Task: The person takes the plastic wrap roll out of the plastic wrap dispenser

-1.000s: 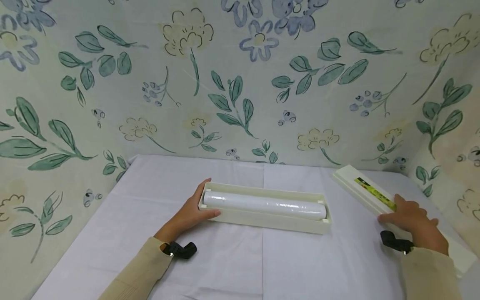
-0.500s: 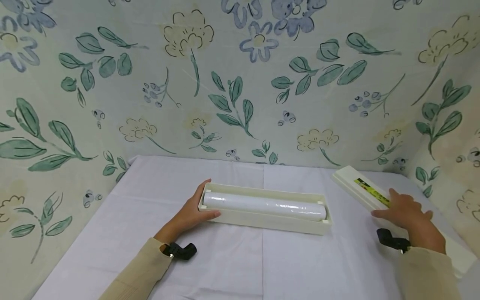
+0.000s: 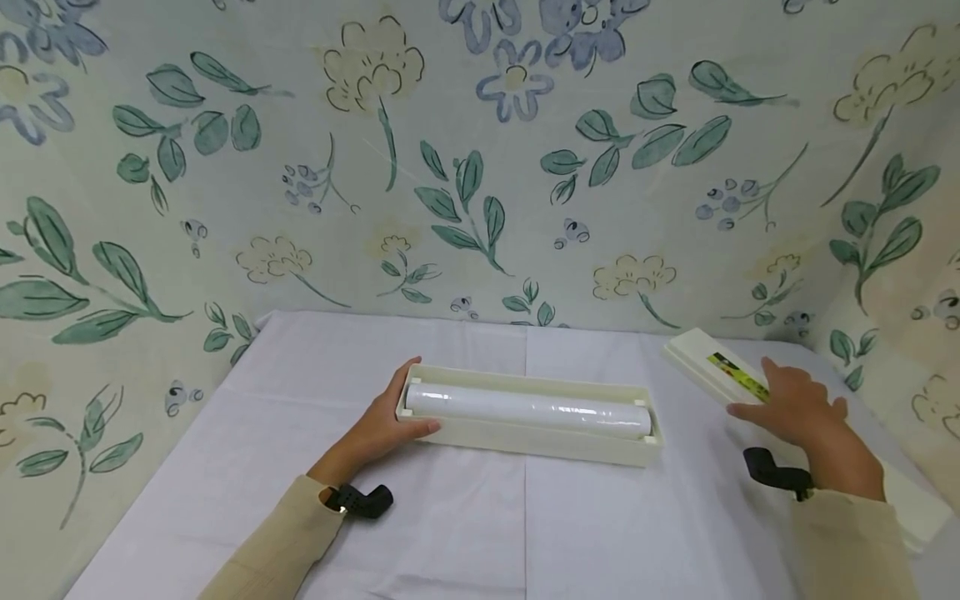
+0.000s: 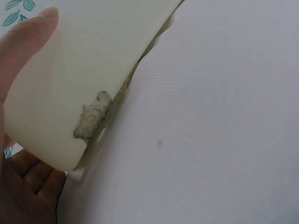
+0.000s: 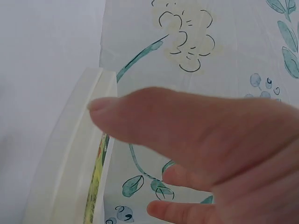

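Note:
My left hand [image 3: 384, 421] grips the left end of a long cream plastic box [image 3: 540, 443], thumb on its front wall and fingers behind. A white, shiny roll, possibly cling film [image 3: 525, 408], lies lengthwise inside the uncovered box. In the left wrist view, a rough grey patch [image 4: 92, 116] marks the box wall near its bottom edge. To the right lies the cream lid [image 3: 693, 352], set at a slant, bearing a yellow-green label [image 3: 735, 373]. My right hand [image 3: 804, 408] hovers over the lid's middle, fingers extended; in the right wrist view the thumb [image 5: 140, 112] crosses in front of the lid.
A white cloth [image 3: 450, 533] with creases covers the table. Floral fabric [image 3: 480, 167] hangs behind the table and on both sides. The lid's near end [image 3: 918, 508] reaches toward the table's right edge. A black wrist device sits on each arm.
My right hand has shifted left and slightly up along the lid, covering more of its label. The lid, the box and my left hand have stayed in place.

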Motion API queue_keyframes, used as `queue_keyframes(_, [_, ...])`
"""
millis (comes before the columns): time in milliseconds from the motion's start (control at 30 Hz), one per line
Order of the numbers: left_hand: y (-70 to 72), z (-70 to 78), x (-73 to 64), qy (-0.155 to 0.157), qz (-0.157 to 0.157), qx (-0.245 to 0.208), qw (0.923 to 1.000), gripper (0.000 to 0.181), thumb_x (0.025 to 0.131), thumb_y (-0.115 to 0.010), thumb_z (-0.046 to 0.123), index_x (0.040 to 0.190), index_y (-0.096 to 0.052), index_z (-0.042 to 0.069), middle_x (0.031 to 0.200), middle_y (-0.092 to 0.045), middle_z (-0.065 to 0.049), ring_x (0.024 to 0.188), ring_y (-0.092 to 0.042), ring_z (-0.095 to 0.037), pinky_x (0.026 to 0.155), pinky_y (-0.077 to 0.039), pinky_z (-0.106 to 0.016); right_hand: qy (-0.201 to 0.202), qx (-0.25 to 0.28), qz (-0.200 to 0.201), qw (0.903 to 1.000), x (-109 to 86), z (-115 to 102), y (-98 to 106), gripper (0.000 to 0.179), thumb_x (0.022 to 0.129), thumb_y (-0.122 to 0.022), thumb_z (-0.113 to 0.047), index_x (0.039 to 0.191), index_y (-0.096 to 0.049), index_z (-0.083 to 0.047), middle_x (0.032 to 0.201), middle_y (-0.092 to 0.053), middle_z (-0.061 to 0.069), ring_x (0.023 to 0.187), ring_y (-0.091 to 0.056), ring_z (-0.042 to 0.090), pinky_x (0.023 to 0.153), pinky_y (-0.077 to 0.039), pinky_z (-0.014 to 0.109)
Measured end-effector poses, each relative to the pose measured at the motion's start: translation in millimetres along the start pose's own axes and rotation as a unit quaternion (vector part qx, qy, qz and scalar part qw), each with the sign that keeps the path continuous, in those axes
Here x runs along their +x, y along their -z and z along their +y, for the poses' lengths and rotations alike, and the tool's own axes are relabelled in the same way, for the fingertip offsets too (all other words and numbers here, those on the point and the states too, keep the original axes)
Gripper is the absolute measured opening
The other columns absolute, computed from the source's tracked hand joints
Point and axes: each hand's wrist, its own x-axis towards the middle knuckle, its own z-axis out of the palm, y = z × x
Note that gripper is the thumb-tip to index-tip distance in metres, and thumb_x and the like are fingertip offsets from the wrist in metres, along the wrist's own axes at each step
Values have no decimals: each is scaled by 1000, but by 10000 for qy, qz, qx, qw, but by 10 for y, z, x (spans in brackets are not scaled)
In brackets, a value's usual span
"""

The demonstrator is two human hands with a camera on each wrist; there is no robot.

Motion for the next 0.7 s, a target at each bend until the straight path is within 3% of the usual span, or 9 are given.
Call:
queue_keyframes(233, [14, -65, 28, -113, -30, -92, 9999, 103, 76, -82, 35, 152, -13, 37, 142, -42, -3, 118, -49, -27, 99, -41, -52, 82, 8, -54, 10000, -38, -154, 67, 111, 76, -76, -41, 148, -8, 10, 137, -17, 44, 112, -20, 63, 92, -4, 81])
queue_keyframes(467, [4, -34, 23, -49, -90, -103, 9999, 103, 78, -80, 30, 154, -10, 31, 142, -42, -5, 117, -50, -27, 98, -42, -50, 284, 24, 79, 9996, -76, -295, 86, 108, 77, -75, -37, 149, -8, 7, 141, -16, 43, 113, -21, 63, 94, -3, 81])
queue_keyframes(567, [8, 66, -22, -24, -129, -101, 9999, 102, 80, -79, 26, 155, -9, 24, 141, -42, -9, 116, -50, -29, 97, -43, -50, 390, -10, 64, 9992, -82, -334, 90, 107, 78, -75, -37, 149, -9, 8, 140, -18, 43, 110, -26, 61, 93, -13, 79])
queue_keyframes(700, [27, 259, -99, -13, -71, -41, 10000, 100, 80, -78, 24, 155, -12, 18, 140, -43, -11, 116, -50, -29, 98, -42, -51, 594, -121, 78, 9981, -59, -379, 95, 106, 79, -74, -37, 148, -10, 11, 136, -23, 44, 103, -33, 56, 82, -29, 73])
